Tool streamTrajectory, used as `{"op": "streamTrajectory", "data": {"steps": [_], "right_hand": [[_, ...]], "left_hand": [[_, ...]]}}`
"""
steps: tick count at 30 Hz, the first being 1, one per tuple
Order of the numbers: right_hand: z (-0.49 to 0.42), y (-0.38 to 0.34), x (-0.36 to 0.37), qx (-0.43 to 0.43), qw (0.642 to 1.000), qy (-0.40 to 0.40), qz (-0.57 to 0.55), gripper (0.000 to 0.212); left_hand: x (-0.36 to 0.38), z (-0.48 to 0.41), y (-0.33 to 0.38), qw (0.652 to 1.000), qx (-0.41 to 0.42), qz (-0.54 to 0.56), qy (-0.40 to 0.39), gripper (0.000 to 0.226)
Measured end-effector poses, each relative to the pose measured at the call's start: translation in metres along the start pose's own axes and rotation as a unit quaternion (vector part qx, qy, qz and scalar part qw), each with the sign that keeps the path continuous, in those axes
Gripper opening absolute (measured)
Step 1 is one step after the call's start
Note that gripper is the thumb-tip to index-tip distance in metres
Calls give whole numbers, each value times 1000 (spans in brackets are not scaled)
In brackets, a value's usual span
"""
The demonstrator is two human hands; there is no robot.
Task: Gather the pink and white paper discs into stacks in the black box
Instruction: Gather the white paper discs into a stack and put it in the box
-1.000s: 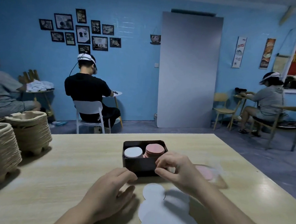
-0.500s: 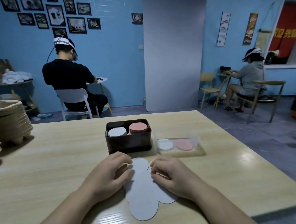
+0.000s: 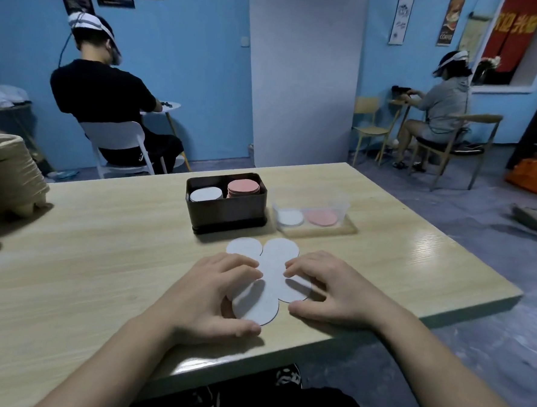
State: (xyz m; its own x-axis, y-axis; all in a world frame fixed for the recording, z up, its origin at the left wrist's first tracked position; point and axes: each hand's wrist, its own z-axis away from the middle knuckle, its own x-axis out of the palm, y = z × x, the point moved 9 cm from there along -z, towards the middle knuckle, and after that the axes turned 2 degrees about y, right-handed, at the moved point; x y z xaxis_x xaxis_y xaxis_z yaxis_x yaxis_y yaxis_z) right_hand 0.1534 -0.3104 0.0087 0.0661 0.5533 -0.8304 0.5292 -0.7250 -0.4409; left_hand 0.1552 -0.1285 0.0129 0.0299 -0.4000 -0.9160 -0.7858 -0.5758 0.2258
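Several white paper discs (image 3: 271, 266) lie overlapping on the wooden table (image 3: 100, 256) in front of me. My left hand (image 3: 214, 291) rests on their left side, fingers curled over the nearest disc (image 3: 255, 303), thumb at its near edge. My right hand (image 3: 328, 288) presses its fingertips on the right-hand discs. The black box (image 3: 229, 213) stands just beyond, holding a white stack (image 3: 205, 195) on its left and a taller pink stack (image 3: 243, 187) on its right.
A clear plastic tray (image 3: 339, 204) on a wooden board to the right of the box holds a white disc (image 3: 290, 218) and a pink disc (image 3: 321, 217). Stacked pulp trays (image 3: 8, 174) stand at the table's left. Two seated people work by the blue wall.
The view has tilted down and drawn back. Both hands came off the box area and settled on the white discs, the left hand now curling around the nearest disc.
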Motion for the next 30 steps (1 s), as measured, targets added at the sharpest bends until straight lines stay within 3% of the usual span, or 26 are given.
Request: {"op": "streamTrajectory", "data": {"steps": [11,18,22,30], "right_hand": [[-2,-3,-5,21,998,49,46,40],[2,-7,-19,20,994,102,39,43],[2,-16,-28,-1,990,137,32,45],[-20,-54,0,-83,990,106,-33,43]], "left_hand": [[-10,-1,-7,998,-37,21,56,59],[-18,6,-14,992,-78,29,96,60],[-20,7,-16,991,-79,34,105,59],[-16,6,-14,994,-65,20,83,60]]}}
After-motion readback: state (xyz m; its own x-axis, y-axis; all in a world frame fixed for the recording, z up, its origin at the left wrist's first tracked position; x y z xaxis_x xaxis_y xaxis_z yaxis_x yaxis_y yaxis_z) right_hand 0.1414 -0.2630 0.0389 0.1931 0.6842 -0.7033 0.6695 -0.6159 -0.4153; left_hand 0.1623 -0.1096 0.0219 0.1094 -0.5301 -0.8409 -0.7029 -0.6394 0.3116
